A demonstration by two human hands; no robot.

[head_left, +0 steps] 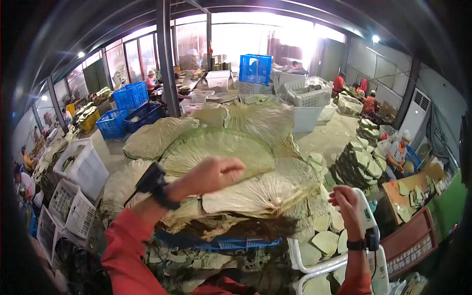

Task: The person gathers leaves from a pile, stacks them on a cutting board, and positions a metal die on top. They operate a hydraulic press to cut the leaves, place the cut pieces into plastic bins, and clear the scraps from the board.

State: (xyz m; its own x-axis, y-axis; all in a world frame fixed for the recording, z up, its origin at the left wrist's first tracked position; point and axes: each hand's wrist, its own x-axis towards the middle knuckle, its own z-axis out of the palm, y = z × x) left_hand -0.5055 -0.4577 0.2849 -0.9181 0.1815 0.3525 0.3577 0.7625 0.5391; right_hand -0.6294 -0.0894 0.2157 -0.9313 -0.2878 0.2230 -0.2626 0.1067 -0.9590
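My left hand hovers over a tall pile of large, folded dried lotus leaves, its fingers curled together with nothing visible in them. Beneath it lie a greenish leaf and a paler leaf with ribs fanning out. Over on the right, my right hand hangs beside the pile, above a white basket. Its fingers are loosely bent and slightly apart, and no object shows in it. Cut leaf pieces fill that basket. A blue crate edge shows under the pile.
Blue crates and a white bin stand to the left, near a dark post. Stacked leaf pieces rise at right, near a seated person. A red signboard leans at lower right. Other people work farther back.
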